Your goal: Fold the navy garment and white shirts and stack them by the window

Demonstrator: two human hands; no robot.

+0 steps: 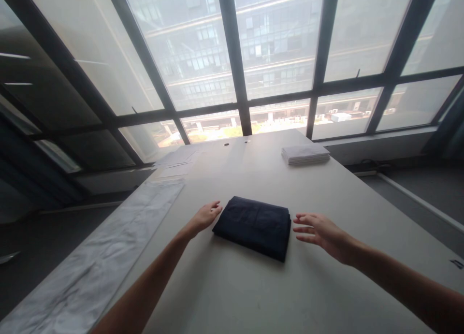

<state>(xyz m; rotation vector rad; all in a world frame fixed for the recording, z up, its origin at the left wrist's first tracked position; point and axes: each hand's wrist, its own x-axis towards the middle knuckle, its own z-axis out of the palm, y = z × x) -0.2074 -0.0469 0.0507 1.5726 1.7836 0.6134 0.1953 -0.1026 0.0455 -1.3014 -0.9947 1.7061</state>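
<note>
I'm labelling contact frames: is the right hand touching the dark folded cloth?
Apart: the head view shows a narrow strip of pale tabletop between the right hand and the dark folded cloth.

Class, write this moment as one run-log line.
left hand: open, beside dark folded cloth | right hand: open, beside its opposite edge | cloth: flat on white table | white folded stack: farther back

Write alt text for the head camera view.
A person's open left hand and right hand flank a folded navy cloth on a white table. A stack of folded white cloth lies farther back, before large dark-framed windows.
</note>
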